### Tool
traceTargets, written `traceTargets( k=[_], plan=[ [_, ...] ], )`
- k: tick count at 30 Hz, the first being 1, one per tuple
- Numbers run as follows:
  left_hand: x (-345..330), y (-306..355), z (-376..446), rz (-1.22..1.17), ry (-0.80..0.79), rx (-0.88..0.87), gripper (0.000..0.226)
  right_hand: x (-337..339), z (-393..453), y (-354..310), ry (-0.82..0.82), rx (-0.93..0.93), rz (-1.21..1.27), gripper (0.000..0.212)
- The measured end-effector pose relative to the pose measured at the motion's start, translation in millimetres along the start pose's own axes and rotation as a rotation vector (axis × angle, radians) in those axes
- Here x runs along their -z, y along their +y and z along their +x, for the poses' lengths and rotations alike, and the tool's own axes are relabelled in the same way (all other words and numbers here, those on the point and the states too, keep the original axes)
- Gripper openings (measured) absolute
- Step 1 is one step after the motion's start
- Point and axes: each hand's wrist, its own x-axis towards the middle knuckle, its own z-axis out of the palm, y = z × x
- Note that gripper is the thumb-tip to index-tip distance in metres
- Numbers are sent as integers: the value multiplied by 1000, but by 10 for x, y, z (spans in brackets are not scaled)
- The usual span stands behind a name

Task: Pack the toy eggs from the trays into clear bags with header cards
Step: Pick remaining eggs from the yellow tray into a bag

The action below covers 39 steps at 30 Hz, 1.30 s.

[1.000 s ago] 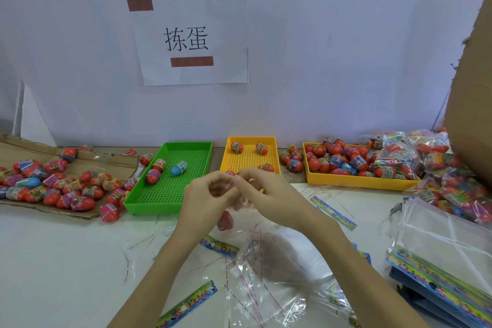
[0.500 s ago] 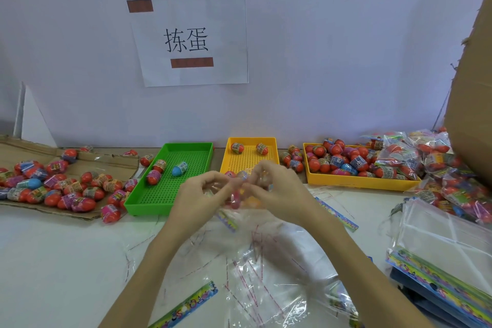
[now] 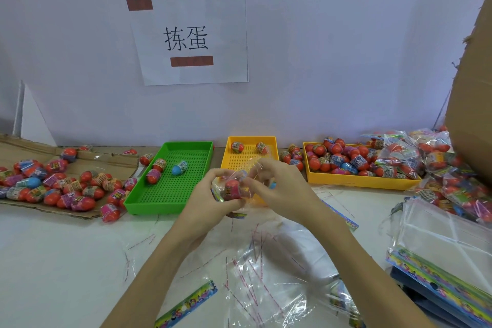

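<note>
My left hand and right hand both pinch a clear bag holding a red toy egg, raised above the bench in front of the small yellow tray. The green tray beside it holds three eggs.

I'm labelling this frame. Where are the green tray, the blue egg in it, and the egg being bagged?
green tray (image 3: 170,192): head view, bare floor.
blue egg (image 3: 179,167): head view, its middle.
bagged egg (image 3: 232,188): head view, red top.
</note>
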Motion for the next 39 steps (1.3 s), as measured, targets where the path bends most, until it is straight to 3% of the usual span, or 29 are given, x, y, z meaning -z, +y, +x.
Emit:
traceTargets(
  k=[3,8,19,23,26,28,30,33,36,39],
  plan=[
    [9,-4,5,-56,15,-8,57,0,3,-14,25,29,19,8],
    [-16,5,-3,-130,-29,12,47,33,-11,-12,-28,5,35,22],
    [94,35,21,-174,-61,-26,68,102,-7,-33,-160,-124,115,26],
    [116,12,36,-185,-113,-51,54,113,-6,-23,-192,-149,195,30],
    [113,55,20,-23,-48,-115,48,125,-15,-46,-219,-144,213,30],
    [148,79,14,80,5,-197,62,114,-20,-53,-227,-105,110,29],
    [212,96,18,130,-102,-197,68,79,-32,-51,-234,-70,-74,27],
    [223,91,-5,235,-313,-131,60,14,-62,-69,-259,-8,-135,26],
    [170,49,-1,312,-342,-109,48,-12,-69,-101,-257,39,-123,33],
    [195,9,8,279,-295,-39,42,25,-56,-118,-61,82,93,38]
  ],
)
